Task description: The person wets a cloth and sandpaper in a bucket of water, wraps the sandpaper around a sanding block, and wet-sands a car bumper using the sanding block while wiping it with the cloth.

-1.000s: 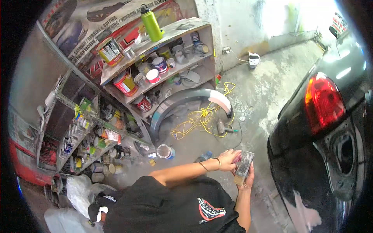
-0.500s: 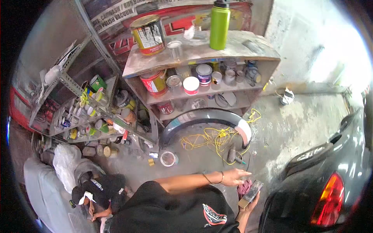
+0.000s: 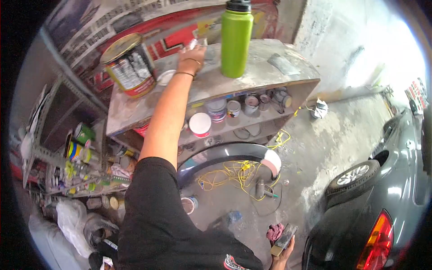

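Observation:
My left hand reaches far forward over the wooden shelf top, at a small crumpled white piece. Its fingers are mostly hidden behind the back of the hand, so their grip cannot be made out. Left of that hand stands a large drip-stained paint can; to its right is a green bottle with a black lid. Low at the right, my right hand is closed around a rectangular block, dark on top with a tan end. A crumpled pink cloth rests against the block.
A grey car stands close on the right. On the floor lie a curved black panel, a tangled yellow cord and an open paint can. Metal racks with cans fill the left. A crouching person is partly visible lower left.
My left hand has left the block and cloth and reached forward and left to the shelf top. My right hand has kept the block, slightly lower. The view has shifted.

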{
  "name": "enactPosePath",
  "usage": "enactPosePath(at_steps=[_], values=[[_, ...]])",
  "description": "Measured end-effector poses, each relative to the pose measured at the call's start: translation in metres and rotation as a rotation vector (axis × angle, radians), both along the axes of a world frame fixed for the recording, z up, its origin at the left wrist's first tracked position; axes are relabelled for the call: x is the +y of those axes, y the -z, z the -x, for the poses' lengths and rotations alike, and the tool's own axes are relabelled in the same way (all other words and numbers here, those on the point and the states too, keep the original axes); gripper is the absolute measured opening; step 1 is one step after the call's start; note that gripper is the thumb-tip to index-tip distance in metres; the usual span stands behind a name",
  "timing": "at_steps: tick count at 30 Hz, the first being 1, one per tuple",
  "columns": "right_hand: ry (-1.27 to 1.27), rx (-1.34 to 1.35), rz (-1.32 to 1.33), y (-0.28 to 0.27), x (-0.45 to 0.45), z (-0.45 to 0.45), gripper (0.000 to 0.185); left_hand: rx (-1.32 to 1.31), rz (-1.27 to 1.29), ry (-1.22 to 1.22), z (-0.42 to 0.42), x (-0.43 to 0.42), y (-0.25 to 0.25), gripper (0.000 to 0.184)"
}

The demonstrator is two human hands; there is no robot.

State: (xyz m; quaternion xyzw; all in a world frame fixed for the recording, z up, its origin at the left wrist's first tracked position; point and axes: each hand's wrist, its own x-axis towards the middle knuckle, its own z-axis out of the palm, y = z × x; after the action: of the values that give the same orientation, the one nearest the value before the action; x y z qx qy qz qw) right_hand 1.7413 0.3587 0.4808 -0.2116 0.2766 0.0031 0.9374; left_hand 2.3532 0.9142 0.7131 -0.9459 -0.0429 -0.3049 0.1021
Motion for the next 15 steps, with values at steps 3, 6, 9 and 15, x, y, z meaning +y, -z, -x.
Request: enactPosePath(at_steps=[3, 6, 9, 15], values=[[0.076, 0.087, 0.024, -0.006, 0.006, 0.023, 0.079, 0.311, -0.02, -0.118, -0.015, -0.01, -0.008, 0.038], [0.087, 0.064, -0.002, 0.01, 0.008, 0.039, 0.078, 0.352, -0.094, -0.128, 0.004, -0.025, -0.028, 0.027], [0.101, 0.057, 0.002, 0.006, 0.013, 0.035, 0.076, 0.163, -0.054, -0.092, 0.006, -0.032, -0.026, 0.024], [0.151, 0.064, 0.047, 0.005, 0.009, 0.023, 0.073, -0.536, 0.617, -0.163, -0.002, -0.028, -0.062, 0.02]])
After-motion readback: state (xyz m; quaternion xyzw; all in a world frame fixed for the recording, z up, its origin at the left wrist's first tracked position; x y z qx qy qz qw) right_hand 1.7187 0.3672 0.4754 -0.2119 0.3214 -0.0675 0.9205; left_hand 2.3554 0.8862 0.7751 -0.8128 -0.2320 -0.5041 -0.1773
